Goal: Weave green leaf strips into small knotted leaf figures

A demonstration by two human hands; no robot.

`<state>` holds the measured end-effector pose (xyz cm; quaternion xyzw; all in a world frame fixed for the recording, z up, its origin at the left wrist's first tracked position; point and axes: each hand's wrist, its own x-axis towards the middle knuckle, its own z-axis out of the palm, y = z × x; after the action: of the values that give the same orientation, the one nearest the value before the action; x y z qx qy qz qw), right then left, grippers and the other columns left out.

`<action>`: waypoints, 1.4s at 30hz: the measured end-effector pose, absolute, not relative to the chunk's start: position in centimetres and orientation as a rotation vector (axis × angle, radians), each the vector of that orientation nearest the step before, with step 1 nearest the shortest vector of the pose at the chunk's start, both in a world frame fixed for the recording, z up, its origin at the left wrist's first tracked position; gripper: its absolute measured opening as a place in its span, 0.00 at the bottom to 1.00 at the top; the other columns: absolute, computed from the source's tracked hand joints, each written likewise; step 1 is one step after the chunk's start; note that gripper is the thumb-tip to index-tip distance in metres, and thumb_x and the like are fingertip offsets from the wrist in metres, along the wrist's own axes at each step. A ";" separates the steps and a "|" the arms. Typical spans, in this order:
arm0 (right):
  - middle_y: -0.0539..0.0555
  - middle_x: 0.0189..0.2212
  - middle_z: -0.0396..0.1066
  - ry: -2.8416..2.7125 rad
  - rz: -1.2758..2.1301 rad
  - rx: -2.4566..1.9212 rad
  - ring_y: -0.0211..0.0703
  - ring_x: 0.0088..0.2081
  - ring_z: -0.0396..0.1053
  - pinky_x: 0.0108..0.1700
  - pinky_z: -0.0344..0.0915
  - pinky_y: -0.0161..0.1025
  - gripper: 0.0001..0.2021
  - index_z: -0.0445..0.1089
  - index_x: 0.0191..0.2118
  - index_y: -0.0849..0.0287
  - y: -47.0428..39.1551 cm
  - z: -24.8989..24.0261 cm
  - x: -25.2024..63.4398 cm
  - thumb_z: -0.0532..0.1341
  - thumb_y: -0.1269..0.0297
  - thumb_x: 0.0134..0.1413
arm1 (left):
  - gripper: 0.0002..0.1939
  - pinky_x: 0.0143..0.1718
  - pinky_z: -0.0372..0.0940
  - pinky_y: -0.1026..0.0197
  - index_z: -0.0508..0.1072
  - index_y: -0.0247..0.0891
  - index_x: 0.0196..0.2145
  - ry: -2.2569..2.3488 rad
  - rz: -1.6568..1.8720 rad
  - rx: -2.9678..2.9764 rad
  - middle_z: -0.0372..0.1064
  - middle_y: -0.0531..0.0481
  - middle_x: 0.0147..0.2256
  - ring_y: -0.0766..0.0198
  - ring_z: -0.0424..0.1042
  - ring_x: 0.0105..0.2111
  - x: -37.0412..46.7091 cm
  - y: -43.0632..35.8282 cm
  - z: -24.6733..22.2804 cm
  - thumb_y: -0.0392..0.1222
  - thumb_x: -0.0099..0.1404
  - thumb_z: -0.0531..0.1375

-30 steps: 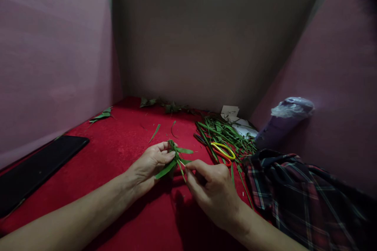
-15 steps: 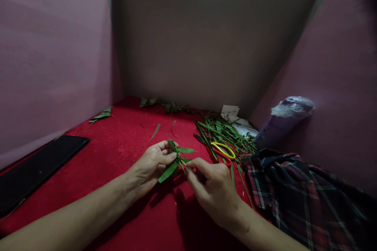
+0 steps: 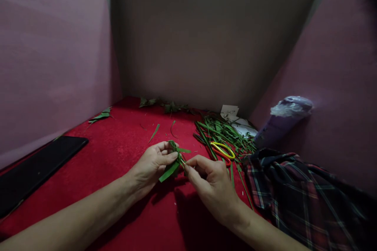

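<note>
A small piece of folded green leaf blades (image 3: 170, 171) is pinched between the thumb and fingers of my left hand (image 3: 156, 162), above the red cloth. Thumb and forefinger of my right hand (image 3: 213, 184) close on a thin pale stem (image 3: 182, 160) that sticks out of the leaf piece on its right side. Loose blade ends point down-left and right from it. How the leaves are folded under my left thumb is hidden.
Scissors with yellow and red handles (image 3: 223, 151) lie beside a heap of green stalks (image 3: 220, 131). A plaid cloth (image 3: 303, 192) and a purple plastic-topped object (image 3: 284, 119) are at right. A black flat slab (image 3: 41, 168) lies left. Leaf pieces (image 3: 173, 107) line the back.
Both hands stay almost in place. My right fingertips have shifted slightly on the stem, and the blade end near them shows less than before.
</note>
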<state>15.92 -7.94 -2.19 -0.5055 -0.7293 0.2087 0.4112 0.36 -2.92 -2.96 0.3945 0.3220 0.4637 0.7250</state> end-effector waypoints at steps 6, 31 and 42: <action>0.45 0.15 0.58 -1.958 0.270 -1.255 0.32 0.17 0.52 0.21 0.50 0.30 0.08 0.69 0.30 0.60 -8.0 -2.6 16.1 0.53 0.71 0.53 | 0.15 0.24 0.62 0.66 0.65 0.36 0.30 0.908 1.170 0.976 0.68 0.55 0.23 0.68 0.69 0.21 0.5 -3.1 -2.8 0.33 0.47 0.67; 0.46 0.15 0.59 -1.989 0.282 -1.305 0.33 0.16 0.53 0.21 0.50 0.30 0.09 0.69 0.29 0.59 -7.8 -3.0 16.0 0.53 0.69 0.54 | 0.11 0.25 0.61 0.67 0.67 0.36 0.25 0.960 1.156 1.163 0.66 0.56 0.22 0.69 0.65 0.23 1.2 -4.1 -1.9 0.27 0.43 0.64; 0.51 0.19 0.70 -2.083 0.131 -1.264 0.35 0.18 0.64 0.24 0.53 0.31 0.10 0.70 0.30 0.60 -7.9 -3.3 16.1 0.51 0.70 0.55 | 0.13 0.25 0.59 0.67 0.64 0.37 0.26 0.962 1.166 1.243 0.65 0.56 0.23 0.68 0.64 0.24 1.4 -3.9 -2.7 0.27 0.44 0.62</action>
<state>16.09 -7.94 -3.29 -0.4866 -0.8016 0.0504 0.3436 1.40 -3.87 -2.68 0.5270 0.4077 0.4943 0.5583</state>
